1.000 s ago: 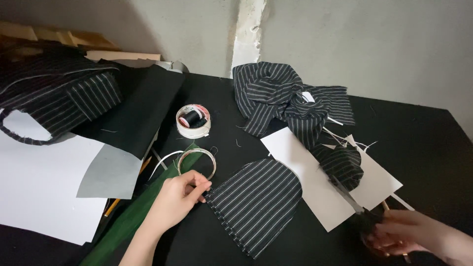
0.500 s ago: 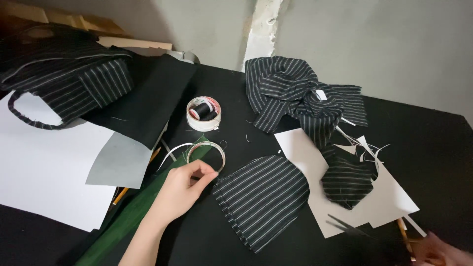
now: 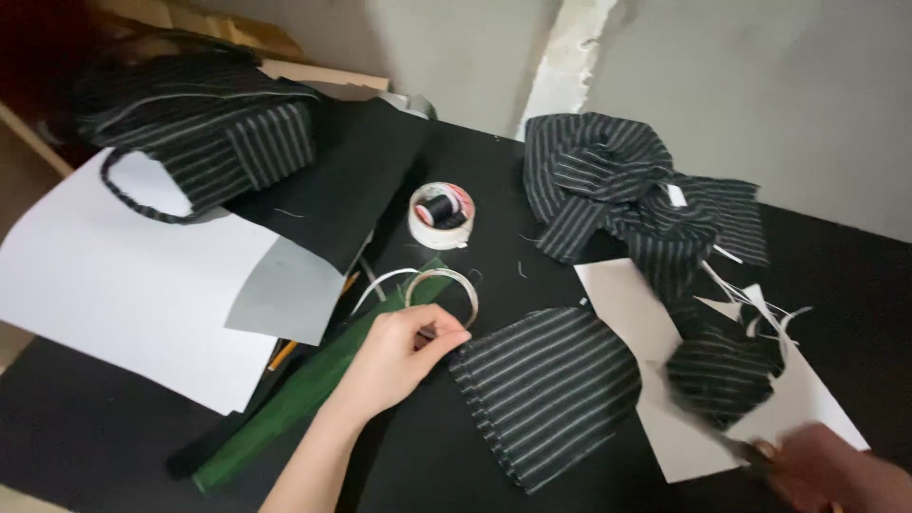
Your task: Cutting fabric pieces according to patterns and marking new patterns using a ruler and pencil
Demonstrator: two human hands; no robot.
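Note:
My left hand lies on the black table, thumb and fingers pinching the upper left corner of a flat, rounded piece of black pinstriped fabric. Just above the fingers lies a thin metal ring. My right hand is at the bottom right corner, blurred, closed on the handles of scissors whose blades point up-left. They point toward a smaller striped piece, which lies on a white paper pattern.
A tape roll holds a black thread spool. A crumpled striped fabric pile lies at the back. A striped bag, a large white sheet, a grey sheet and a green fabric strip are at left.
My right hand with the scissors has drawn back from the small striped piece toward the lower right. My left hand keeps its pinch on the fabric corner. The view has shifted slightly.

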